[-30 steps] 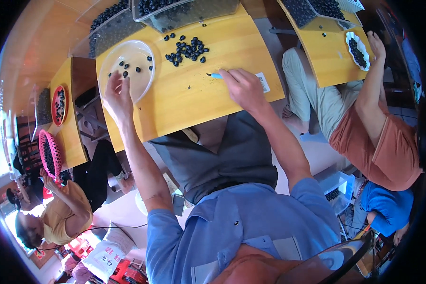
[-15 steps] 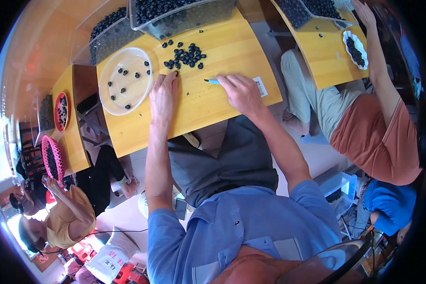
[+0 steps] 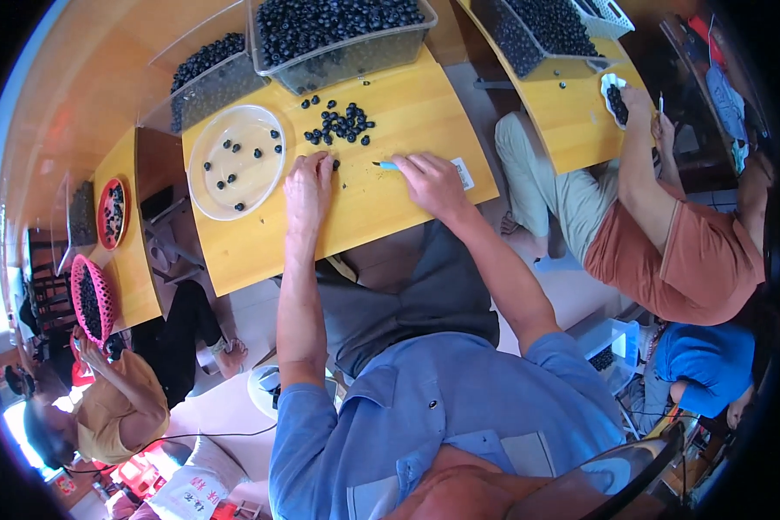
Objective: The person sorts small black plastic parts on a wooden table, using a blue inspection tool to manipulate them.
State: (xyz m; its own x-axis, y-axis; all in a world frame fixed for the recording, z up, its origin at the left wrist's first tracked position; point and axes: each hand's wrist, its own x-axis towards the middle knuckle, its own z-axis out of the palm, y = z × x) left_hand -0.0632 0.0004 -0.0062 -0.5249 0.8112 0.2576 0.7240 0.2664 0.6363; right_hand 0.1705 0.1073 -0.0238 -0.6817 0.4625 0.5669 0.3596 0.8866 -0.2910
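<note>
On the yellow table, my left hand [image 3: 309, 192] is closed, its thumb and fingers pinching a dark round berry [image 3: 335, 165] that looks like a blueberry. To its right, my right hand [image 3: 433, 184] grips a slim light-blue-handled tool [image 3: 386, 165]. The tool's short dark tip points left toward the berry, with a gap between them. Just beyond my left hand lies a loose cluster of the same dark berries [image 3: 342, 124]. Left of that hand, a round, shallow, clear plastic tray [image 3: 199, 186] holds several berries spread apart.
Two clear bins, one large [image 3: 347, 61] and one at its left [image 3: 221, 91], hold many berries at the table's far edge. A white label [image 3: 463, 173] lies by the right edge. People work at side tables; at right, a person's hand [image 3: 640, 100] reaches to a white dish [image 3: 614, 82].
My left hand now has a berry showing at its fingertips. My view has shifted slightly. At right, the other person's hand has come from the bins down to the white dish.
</note>
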